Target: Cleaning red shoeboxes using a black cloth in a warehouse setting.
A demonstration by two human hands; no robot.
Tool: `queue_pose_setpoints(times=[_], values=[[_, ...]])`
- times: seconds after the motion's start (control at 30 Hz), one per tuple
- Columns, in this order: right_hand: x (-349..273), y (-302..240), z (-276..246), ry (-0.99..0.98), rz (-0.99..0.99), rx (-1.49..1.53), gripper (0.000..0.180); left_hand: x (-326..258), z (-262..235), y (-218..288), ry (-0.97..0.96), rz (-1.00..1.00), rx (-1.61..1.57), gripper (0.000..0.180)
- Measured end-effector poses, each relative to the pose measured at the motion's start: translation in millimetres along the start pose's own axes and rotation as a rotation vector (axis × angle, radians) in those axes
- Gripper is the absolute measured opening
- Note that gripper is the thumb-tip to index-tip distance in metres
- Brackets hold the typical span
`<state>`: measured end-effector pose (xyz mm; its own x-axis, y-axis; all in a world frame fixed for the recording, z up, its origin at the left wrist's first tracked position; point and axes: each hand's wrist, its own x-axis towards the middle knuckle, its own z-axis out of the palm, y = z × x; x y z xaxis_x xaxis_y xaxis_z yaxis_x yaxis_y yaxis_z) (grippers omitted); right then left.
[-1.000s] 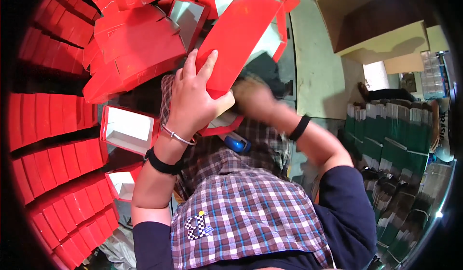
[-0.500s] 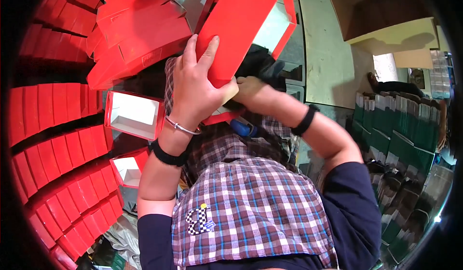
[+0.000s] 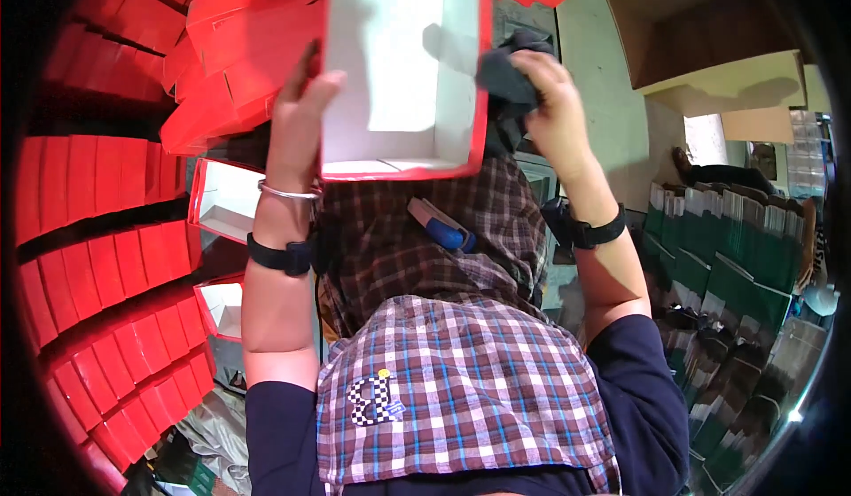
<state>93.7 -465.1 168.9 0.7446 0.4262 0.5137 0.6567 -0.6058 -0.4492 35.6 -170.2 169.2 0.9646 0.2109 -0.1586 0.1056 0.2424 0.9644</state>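
Note:
A red box (image 3: 405,173) with a white inside is held up before me, its open side facing me. My left hand (image 3: 300,124) grips its left wall, thumb at the rim and fingers behind. Beside the right wall, my right hand (image 3: 554,97) is closed on a dark cloth (image 3: 508,84), which lies against or close to the box's outside. On my lap, over the plaid apron (image 3: 461,390), rests a blue-handled utility knife (image 3: 443,228), touched by neither hand.
Stacked red boxes (image 3: 106,274) line the left side, and more red boxes (image 3: 253,44) are piled at the far left. Two open boxes (image 3: 222,203) stand by my left forearm. Bundled green-and-white stacks (image 3: 727,239) and a cardboard carton (image 3: 718,75) are on the right.
The red box has turned from its closed red face to its open white inside. My right hand has moved out to the right with the dark cloth; my left hand has shifted left.

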Motion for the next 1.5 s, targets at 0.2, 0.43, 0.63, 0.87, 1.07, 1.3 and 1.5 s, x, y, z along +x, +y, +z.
queue_pose_setpoints(times=[0.2, 0.43, 0.63, 0.87, 1.07, 1.3, 1.5], values=[[0, 22, 0, 0.339, 0.218, 0.403, 0.035, 12, -36, -23, 0.128, -0.102, -0.391, 0.053], [22, 0, 10, 0.516, 0.288, 0.762, 0.024, 4, -15, -35, 0.143, -0.119, -0.679, 0.049], [47, -21, 2, 0.384, -0.183, 0.231, 0.048, -6, 5, -33, 0.206, 0.190, -0.477, 0.052], [13, -20, 14, -0.369, -0.335, -0.145, 0.049, -18, 25, -8, 0.217, 0.422, -0.131, 0.071], [-13, 76, -28, -0.338, -0.056, -0.500, 0.028, -25, 27, -37, 0.351, 0.531, 0.452, 0.077], [5, 28, -23, 0.150, 0.057, 0.166, 0.039, -33, 37, -38, 0.289, 0.697, 0.404, 0.088], [-4, -19, 39, -0.020, -0.056, -0.108, 0.049, -32, 48, -34, 0.328, 0.937, 0.597, 0.092]])
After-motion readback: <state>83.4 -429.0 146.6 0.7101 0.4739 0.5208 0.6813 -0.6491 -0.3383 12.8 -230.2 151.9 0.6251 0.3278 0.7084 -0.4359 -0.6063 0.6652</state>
